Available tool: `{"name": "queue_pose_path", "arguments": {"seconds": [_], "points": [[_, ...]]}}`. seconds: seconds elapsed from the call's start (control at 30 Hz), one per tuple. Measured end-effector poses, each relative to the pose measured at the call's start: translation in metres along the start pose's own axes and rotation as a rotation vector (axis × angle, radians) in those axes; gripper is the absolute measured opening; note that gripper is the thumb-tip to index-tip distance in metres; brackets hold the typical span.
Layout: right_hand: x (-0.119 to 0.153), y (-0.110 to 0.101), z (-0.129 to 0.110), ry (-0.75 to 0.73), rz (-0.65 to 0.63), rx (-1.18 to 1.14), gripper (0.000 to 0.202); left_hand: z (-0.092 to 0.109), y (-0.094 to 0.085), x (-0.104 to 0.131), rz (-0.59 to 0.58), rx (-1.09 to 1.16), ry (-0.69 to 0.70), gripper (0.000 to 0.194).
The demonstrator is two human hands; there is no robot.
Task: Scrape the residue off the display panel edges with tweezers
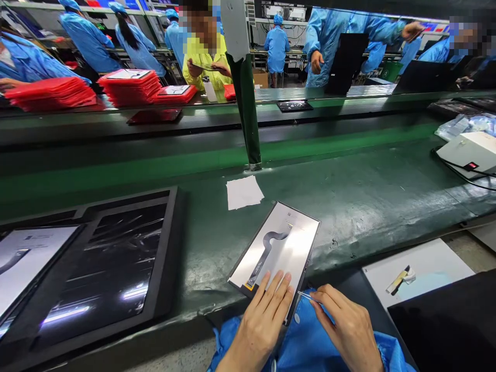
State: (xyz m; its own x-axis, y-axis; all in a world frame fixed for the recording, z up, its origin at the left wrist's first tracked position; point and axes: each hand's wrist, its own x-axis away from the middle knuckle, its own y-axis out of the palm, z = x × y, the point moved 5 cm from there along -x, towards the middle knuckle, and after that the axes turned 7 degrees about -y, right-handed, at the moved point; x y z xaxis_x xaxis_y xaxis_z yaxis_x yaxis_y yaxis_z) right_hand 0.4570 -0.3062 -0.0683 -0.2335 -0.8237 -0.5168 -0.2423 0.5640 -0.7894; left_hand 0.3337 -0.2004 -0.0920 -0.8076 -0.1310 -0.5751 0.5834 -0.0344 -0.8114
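Note:
A tablet display panel [300, 235] lies at an angle on the green bench near its front edge, its silvery back facing up. A dark ribbon cable [266, 248] curves across that back. My left hand [263, 318] rests on the panel's near end with the fingers stretched flat. At the panel's lower right edge, my right hand [343, 323] pinches thin metal tweezers [306, 296]. Their tip is beside the edge; whether it touches, I cannot tell. The near corner of the panel is partly hidden under my left hand.
White paper sheets [244, 192] lie beyond the panel. A black foam tray [170, 243] with display panels sits left, a white box [470, 152] with a cable right. A green-wrapped post [250, 113] rises behind. Across the line are stacked red pouches [129, 88] and several co-workers.

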Motion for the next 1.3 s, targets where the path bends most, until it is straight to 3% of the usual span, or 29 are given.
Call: {"name": "queue_pose_path", "arguments": {"seconds": [0.3, 0.67, 1.3], "points": [[-0.0017, 0.0, -0.0017, -0.022, -0.019, 0.038, 0.038, 0.0004, 0.0005, 0.0001, 0.005, -0.006, -0.007, 0.042], [0.0025, 0.0064, 0.0037, 0.07, -0.021, -0.027, 0.037, -0.0004, 0.0012, 0.0013, -0.011, 0.005, 0.001, 0.042], [0.0005, 0.0027, 0.0025, 0.019, -0.028, -0.032, 0.037, -0.0009, -0.0001, 0.0007, -0.014, -0.004, 0.0, 0.042]]}}
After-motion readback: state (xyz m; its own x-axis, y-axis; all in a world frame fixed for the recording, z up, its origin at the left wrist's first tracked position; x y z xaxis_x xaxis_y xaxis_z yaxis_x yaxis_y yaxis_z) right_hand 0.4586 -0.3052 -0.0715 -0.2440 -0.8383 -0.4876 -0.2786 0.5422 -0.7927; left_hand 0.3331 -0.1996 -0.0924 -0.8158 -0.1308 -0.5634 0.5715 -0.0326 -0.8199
